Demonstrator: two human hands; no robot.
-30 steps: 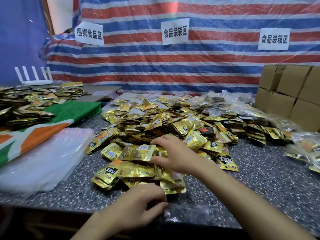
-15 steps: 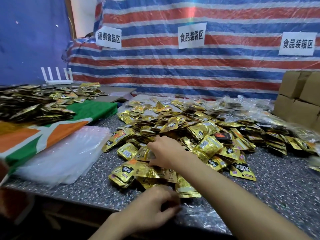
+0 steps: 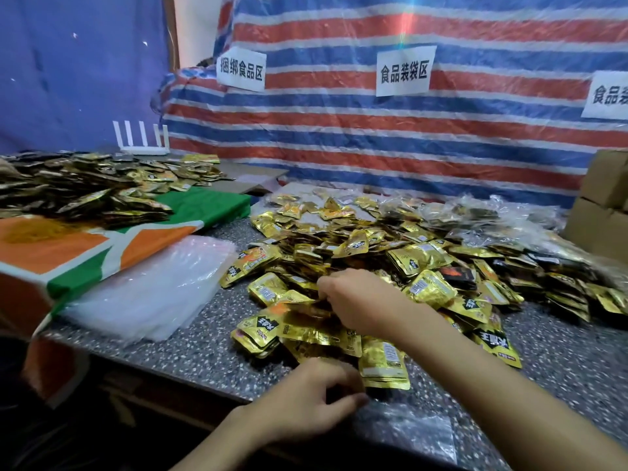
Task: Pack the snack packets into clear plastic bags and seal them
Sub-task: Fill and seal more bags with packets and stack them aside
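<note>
While deep among snack packets point(image 3: 421, 260), right hand point(image 3: 360, 300), grip unclear; left hand point(image 3: 312, 402) in pinch on clear bag point(image 3: 418, 433).

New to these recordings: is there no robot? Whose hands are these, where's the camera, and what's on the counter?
No machine: a person's bare hands, filmed from a camera on their head, looking down. The speckled counter carries a heap of gold snack packets and a stack of clear bags. The right hand reaches into the heap, fingers curled; its grip is hidden. The left hand pinches one clear plastic bag at the near edge. Cardboard boxes stand at the right.
</note>
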